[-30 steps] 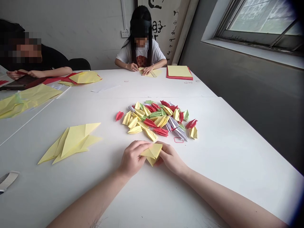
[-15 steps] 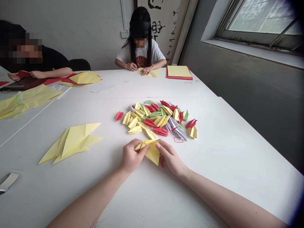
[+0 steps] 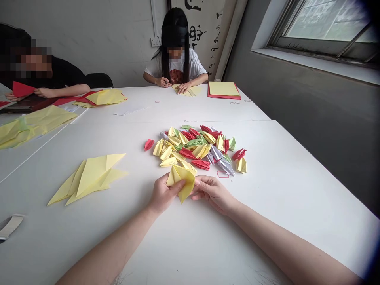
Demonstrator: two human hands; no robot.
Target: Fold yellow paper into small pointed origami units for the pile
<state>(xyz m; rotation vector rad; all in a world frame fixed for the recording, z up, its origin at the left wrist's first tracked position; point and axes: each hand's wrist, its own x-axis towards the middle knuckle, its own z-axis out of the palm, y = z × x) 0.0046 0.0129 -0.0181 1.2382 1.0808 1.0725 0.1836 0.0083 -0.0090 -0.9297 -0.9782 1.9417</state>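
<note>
A partly folded yellow paper [image 3: 184,183] is held up just in front of the pile of small folded papers [image 3: 194,148], which are yellow, red, green and pale purple. My left hand [image 3: 166,192] grips its left side, with the thumb on the front face. At its right edge my right hand [image 3: 214,192] pinches the paper between thumb and fingers. Several larger folded yellow sheets [image 3: 94,174] lie overlapped on the white table [image 3: 190,245], left of my hands.
Across the table a person [image 3: 176,59] holds a pen over yellow paper. Another person [image 3: 63,75] at the left holds red paper. A square paper stack [image 3: 224,90] lies at the far right. More yellow sheets [image 3: 38,122] lie left, above a pale strap [image 3: 11,227].
The yellow paper has been opened and turned, showing a broader face. My right hand has shifted slightly right. The person at the left has raised the red paper.
</note>
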